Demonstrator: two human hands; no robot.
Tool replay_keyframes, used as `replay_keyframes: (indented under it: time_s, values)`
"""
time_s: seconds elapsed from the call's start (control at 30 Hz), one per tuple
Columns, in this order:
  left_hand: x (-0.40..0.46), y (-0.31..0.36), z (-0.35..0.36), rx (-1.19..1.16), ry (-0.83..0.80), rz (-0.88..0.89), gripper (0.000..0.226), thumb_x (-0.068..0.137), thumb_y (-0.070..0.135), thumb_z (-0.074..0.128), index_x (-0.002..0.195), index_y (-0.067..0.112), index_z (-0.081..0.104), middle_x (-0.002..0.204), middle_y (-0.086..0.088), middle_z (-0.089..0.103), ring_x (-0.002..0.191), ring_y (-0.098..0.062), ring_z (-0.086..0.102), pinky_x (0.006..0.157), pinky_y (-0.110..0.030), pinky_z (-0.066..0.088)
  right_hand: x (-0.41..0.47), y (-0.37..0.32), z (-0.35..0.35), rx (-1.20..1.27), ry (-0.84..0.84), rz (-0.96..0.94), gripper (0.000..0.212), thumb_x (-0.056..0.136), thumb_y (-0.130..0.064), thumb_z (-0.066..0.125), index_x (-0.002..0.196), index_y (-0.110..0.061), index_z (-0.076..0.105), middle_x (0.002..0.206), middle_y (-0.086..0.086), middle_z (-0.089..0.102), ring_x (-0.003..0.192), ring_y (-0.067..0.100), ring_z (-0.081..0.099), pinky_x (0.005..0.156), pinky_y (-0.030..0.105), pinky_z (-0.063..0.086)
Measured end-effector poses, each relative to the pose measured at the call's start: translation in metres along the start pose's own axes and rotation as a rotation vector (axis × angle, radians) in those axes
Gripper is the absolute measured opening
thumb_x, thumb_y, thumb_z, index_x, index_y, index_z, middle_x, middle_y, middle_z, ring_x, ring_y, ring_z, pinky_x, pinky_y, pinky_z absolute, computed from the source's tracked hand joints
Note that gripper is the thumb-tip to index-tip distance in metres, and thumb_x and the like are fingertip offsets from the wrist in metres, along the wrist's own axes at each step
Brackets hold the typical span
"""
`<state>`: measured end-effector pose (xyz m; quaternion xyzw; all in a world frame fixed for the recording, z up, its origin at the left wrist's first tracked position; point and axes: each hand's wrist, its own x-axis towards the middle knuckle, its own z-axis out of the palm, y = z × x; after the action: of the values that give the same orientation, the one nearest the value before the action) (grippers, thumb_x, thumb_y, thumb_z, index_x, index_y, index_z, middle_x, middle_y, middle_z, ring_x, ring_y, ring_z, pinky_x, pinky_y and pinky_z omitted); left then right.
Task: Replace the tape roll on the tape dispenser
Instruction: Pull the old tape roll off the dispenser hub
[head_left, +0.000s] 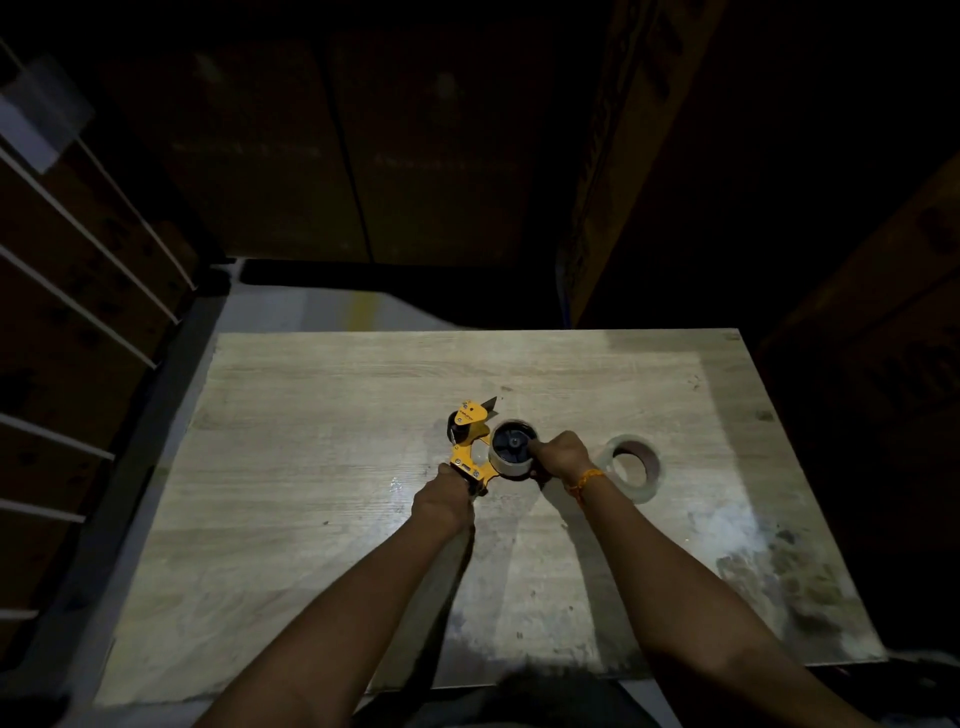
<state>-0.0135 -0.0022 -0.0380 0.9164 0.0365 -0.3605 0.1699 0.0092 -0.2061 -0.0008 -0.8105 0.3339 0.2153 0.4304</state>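
A yellow tape dispenser (470, 436) lies on the wooden table (311, 467), its blade end pointing away from me. My left hand (445, 499) is closed around its handle at the near end. A clear tape roll (506, 462) sits on the dispenser's dark hub (511, 443). My right hand (563, 457) grips that roll at its right side. A second clear tape roll (631, 467) with a brown core lies flat on the table just right of my right hand, untouched.
The room is dark around the table. Stacked cardboard boxes (363, 156) rise behind the table and at the right. A rack with white bars (78, 291) stands to the left. The table's near right corner (779, 561) is stained.
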Motion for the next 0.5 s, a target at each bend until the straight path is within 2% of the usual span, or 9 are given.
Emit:
replay_keyframes:
  time_s: [0.07,0.17,0.27,0.37,0.5]
  values:
    - [0.001,0.000,0.002,-0.002,0.019,-0.012,0.070,0.091,0.029,0.064,0.150,0.005,0.036,0.142,-0.015,0.054,0.123,-0.035,0.062,0.097,-0.044,0.052,0.000,-0.002,0.002,-0.076,0.029,-0.020,0.048,0.090,-0.035,0.078,0.060,-0.004,0.056,0.075,0.018,0.063,0.074,0.029,0.063,0.064,0.036,0.044]
    - [-0.004,0.003,0.002,-0.042,0.024,-0.039,0.072,0.094,0.029,0.062,0.151,0.000,0.030,0.141,-0.017,0.057,0.126,-0.036,0.061,0.099,-0.045,0.050,-0.005,-0.010,0.001,-0.142,0.032,-0.030,0.050,0.090,-0.036,0.078,0.063,-0.003,0.053,0.080,0.018,0.059,0.076,0.028,0.059,0.065,0.035,0.039]
    - [-0.003,0.005,0.002,-0.104,0.036,-0.056,0.063,0.093,0.034,0.063,0.142,0.005,0.038,0.135,-0.015,0.060,0.121,-0.036,0.063,0.097,-0.044,0.051,-0.010,-0.019,-0.001,-0.212,0.049,-0.031,0.043,0.092,-0.033,0.076,0.074,0.001,0.056,0.082,0.018,0.059,0.078,0.028,0.058,0.066,0.035,0.040]
    - [0.000,0.005,0.003,-0.104,0.028,-0.055,0.060,0.091,0.036,0.064,0.139,0.009,0.042,0.133,-0.014,0.060,0.119,-0.035,0.065,0.096,-0.043,0.053,-0.009,-0.023,-0.001,-0.266,0.079,0.004,0.047,0.091,-0.025,0.075,0.060,-0.007,0.045,0.083,0.016,0.059,0.078,0.028,0.057,0.066,0.034,0.042]
    - [0.000,0.005,0.002,-0.092,0.020,-0.031,0.059,0.090,0.039,0.064,0.138,0.010,0.044,0.132,-0.013,0.060,0.119,-0.035,0.064,0.091,-0.041,0.050,-0.011,-0.025,-0.003,-0.271,0.099,0.008,0.046,0.090,-0.023,0.076,0.061,-0.008,0.045,0.071,0.011,0.055,0.079,0.026,0.058,0.066,0.032,0.043]
